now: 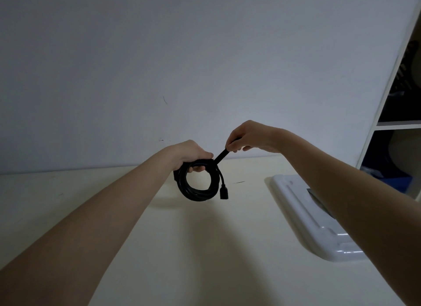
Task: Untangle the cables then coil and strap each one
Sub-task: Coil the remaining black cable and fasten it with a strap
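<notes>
Left hand (190, 154) grips the top of the coiled black cable (197, 183), fingers curled through the loop, thumb over the top; coil hangs upright in the air above the table (205, 248), not touching it, its shadow on the surface just below; one plug end (224, 193) dangles off the coil's right side, hanging free, level with the bottom of the loop.

Right hand (247, 137) pinches the free end of a black strap (221, 155) between fingertips and thumb; strap runs taut, down-left from the pinch to the top of the coil beside the left thumb; how far it wraps round the bundle is too dark to tell.

Both hands sit near the table's far edge, where the cream top meets the pale wall (205, 66); wall bare above and to the left.

Room: broad stretch of tabletop open left of the left forearm and in front of the coil towards the viewer; right side is tighter, a white plastic tray (303, 216) lies there at an angle under the right forearm, its near corner rounded, something dark inside that I can't identify; beyond it a white shelf unit (387, 114) stands against the right edge, dim contents, not legible.
</notes>
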`<action>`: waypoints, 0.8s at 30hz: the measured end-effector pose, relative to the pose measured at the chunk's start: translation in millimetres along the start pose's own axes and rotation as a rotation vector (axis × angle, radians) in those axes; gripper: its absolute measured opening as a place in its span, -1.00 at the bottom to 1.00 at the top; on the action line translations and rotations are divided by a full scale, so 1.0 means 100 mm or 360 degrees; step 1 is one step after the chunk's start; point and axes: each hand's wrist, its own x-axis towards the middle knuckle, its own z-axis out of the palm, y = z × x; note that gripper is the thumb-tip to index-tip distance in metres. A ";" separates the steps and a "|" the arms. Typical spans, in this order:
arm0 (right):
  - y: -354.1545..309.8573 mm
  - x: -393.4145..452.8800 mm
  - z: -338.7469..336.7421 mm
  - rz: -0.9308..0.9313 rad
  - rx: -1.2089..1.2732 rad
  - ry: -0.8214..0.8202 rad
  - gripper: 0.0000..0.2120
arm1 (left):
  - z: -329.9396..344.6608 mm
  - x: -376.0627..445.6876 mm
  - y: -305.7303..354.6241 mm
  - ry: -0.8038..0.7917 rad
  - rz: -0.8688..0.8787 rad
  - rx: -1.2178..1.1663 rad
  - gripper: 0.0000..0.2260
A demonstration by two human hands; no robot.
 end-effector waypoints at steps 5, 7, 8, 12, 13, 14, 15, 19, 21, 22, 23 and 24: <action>0.02 0.11 0.05 0.0154 -0.0141 0.0205 -0.93 | 0.06 -0.08 0.07 -0.0057 0.0224 0.0032 -0.81; 0.04 0.14 0.09 0.0192 -0.0171 0.0191 -0.91 | 0.08 -0.12 0.11 -0.0086 0.0309 0.0089 -0.80; 0.04 0.16 0.10 0.0213 -0.0171 0.0171 -0.91 | 0.07 -0.14 0.12 -0.0097 0.0344 0.0112 -0.81; 0.05 0.12 0.11 0.0376 -0.0055 0.0021 -0.97 | 0.07 -0.17 0.10 -0.0143 0.0427 0.0063 -0.84; 0.05 0.10 0.11 0.0404 0.0040 -0.0070 -0.95 | 0.07 -0.18 0.09 -0.0148 0.0444 0.0031 -0.85; 0.06 0.09 0.11 0.0418 0.0142 -0.0178 -0.93 | 0.07 -0.18 0.09 -0.0155 0.0457 0.0003 -0.86; 0.07 0.08 0.13 0.0420 0.0258 -0.0279 -0.91 | 0.07 -0.19 0.08 -0.0165 0.0468 -0.0016 -0.87; 0.12 0.06 0.17 0.0379 0.0719 -0.0400 -0.81 | 0.04 -0.21 0.08 -0.0165 0.0522 -0.0093 -0.86; 0.13 0.06 0.18 0.0358 0.0833 -0.0394 -0.80 | 0.03 -0.21 0.08 -0.0142 0.0559 -0.0132 -0.88; 0.13 0.07 0.18 0.0349 0.0864 -0.0402 -0.80 | 0.04 -0.21 0.09 -0.0143 0.0578 -0.0147 -0.90; 0.12 0.06 0.18 0.0348 0.0890 -0.0419 -0.81 | 0.04 -0.21 0.10 -0.0146 0.0591 -0.0165 -0.91; 0.11 0.06 0.18 0.0354 0.0909 -0.0433 -0.81 | 0.04 -0.21 0.12 -0.0147 0.0599 -0.0182 -0.93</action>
